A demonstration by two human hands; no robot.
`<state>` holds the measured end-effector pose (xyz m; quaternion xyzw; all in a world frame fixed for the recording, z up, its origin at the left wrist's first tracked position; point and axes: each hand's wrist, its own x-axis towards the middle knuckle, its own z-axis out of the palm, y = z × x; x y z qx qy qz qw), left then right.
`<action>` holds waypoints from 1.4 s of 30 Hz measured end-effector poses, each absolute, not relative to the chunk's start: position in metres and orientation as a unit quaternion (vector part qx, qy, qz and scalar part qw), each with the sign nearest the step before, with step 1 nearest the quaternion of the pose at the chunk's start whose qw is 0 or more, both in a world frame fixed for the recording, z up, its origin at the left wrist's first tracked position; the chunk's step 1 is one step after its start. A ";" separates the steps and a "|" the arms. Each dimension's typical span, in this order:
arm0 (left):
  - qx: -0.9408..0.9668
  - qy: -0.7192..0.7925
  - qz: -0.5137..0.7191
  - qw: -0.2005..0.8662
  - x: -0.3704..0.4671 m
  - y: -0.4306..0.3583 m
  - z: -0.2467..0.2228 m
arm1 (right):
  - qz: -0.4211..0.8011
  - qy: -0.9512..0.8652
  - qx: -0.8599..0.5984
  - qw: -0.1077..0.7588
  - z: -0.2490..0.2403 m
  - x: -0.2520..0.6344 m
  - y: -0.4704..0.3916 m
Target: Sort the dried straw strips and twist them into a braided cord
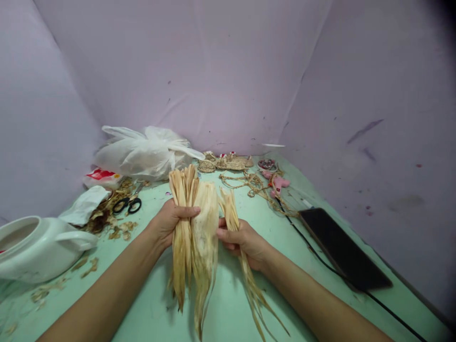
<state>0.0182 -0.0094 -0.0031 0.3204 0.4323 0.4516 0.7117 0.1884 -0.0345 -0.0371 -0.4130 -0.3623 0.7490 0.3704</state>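
Observation:
Dried corn husks (184,237) hang in a thick bundle from my left hand (169,222), whose thumb presses across their front. One broad, pale husk (205,237) lies flat along the right side of that bundle, under the tip of the same thumb. In my right hand (244,240) is a thinner bunch of narrow husk strips (231,211), pinched between thumb and fingers, its long tails trailing down to the right. The fingertips of my right hand are close to the broad husk's edge; I cannot tell whether they touch it.
On the left are a white pot (46,249), black-handled scissors (127,205) and husk scraps (103,213). Behind lie a white plastic bag (142,154) and woven pieces (233,163). To the right are braided cord (249,183), a pink glue gun (280,184), its black cable, and a dark tablet (344,247).

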 end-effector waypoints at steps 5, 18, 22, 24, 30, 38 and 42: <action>0.329 0.417 0.438 0.725 0.020 -0.010 -0.006 | 0.713 -0.401 -0.436 0.374 -0.037 0.191 -0.032; 0.333 0.456 0.430 0.704 0.003 -0.002 -0.004 | 0.798 -0.341 -0.261 0.423 -0.025 0.225 -0.018; 0.319 0.482 0.431 0.693 0.001 0.001 -0.006 | 0.813 -0.297 -0.167 0.472 -0.014 0.243 -0.015; 0.306 0.496 0.437 0.685 0.001 0.003 -0.007 | 0.813 -0.278 -0.129 0.496 -0.009 0.251 -0.013; 0.287 0.492 0.449 0.689 0.007 0.000 -0.006 | 0.799 -0.293 -0.233 0.470 -0.013 0.239 -0.013; 0.306 0.421 0.452 0.724 0.021 -0.010 -0.010 | 0.783 -0.296 -0.373 0.401 -0.044 0.194 -0.029; 0.299 0.391 0.436 0.753 0.029 -0.018 -0.014 | 0.748 -0.339 -0.413 0.394 -0.045 0.191 -0.030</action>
